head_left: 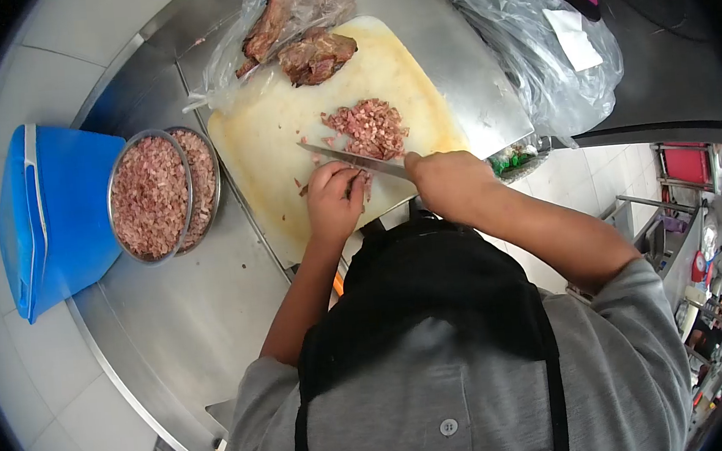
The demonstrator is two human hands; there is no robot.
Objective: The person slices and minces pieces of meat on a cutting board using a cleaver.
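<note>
My right hand is wrapped round the handle of a kitchen knife, whose blade lies slantwise over the cutting board, pointing left. Close below the blade, my left hand has its fingers curled in on a small piece of meat, partly hidden by the fingers. Just beyond the knife is a heap of diced meat, with a few loose bits around it. At the board's far edge sits a large browned chunk of meat, beside a clear plastic bag with more meat in it.
Two bowls of diced meat overlap on the steel counter at left, next to a blue container. A big clear plastic bag lies at the upper right. Shelving stands farther right.
</note>
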